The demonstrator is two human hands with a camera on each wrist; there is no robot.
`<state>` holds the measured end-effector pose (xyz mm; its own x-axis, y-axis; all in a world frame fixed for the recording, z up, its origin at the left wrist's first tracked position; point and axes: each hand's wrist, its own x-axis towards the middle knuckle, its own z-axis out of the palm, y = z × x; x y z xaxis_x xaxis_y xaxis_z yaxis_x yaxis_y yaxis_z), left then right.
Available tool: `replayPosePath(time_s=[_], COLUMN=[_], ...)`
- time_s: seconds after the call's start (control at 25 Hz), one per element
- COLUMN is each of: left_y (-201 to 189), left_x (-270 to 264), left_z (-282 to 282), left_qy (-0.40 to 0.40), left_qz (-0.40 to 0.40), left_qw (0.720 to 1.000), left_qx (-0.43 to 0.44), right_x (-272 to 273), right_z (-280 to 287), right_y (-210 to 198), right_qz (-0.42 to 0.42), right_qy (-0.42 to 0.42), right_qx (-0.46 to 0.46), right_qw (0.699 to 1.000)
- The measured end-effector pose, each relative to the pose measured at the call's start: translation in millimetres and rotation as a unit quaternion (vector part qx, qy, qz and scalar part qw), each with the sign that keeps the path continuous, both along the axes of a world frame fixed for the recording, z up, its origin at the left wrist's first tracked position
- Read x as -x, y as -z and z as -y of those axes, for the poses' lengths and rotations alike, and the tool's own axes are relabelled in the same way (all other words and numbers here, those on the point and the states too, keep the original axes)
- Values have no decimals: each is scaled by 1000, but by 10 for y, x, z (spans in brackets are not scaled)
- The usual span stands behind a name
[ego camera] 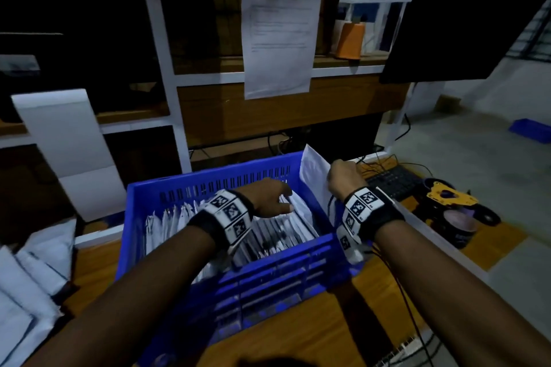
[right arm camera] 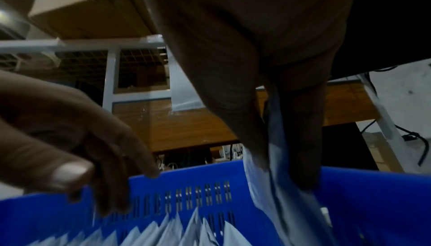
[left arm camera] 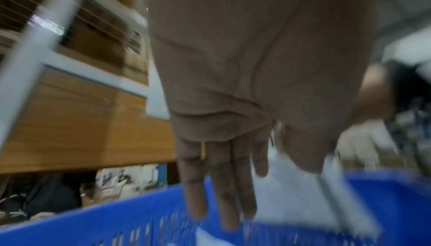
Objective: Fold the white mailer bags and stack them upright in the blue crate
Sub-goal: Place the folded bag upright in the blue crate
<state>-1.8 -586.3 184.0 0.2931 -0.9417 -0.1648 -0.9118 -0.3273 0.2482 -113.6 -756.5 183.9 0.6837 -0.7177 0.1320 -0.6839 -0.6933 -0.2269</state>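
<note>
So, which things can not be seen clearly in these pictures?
- Printed sheet on the shelf, head view: text too blurred to read.
- Right hand, head view: fingertips hidden behind the white mailer bag it holds.
- Bags standing in the blue crate, head view: the left hand and forearm cover part, so no count.

The crate (ego camera: 208, 185) sits on the table (ego camera: 298, 334), in front of the shelves (ego camera: 167, 48). Folded bags (ego camera: 268, 235) stand in a row inside it. More bags (ego camera: 32, 277) lie on the table to its left. A keyboard (ego camera: 393, 183) lies to its right.
</note>
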Motion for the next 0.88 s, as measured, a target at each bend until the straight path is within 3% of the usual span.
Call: replayPosePath(time_s=[0.16,0.28,0.48,0.68,0.88], left_y=[528,770,1110,1161,1180], left_x=[-176,-214,-154,-304,-401], left_z=[473,731,709,533,435], left_qy=[-9,-12,-45,-100,-122], left_qz=[-33,-55,-77,-97,-141], left_qw=[999,997,993,974,968], left_qx=[28,54,78,177,168], right_x=[-92,-22,-63,-312,-481], right_z=[10,32,-28,12,150], right_y=[126,-9,-87,-33,-46], right_qz=[-98,-159,-239,-339,-360], right_qy=[-49,-98,-169,-230,-216], right_qx=[-26,-41,3,74,57], right_qw=[994,982,956,909,906])
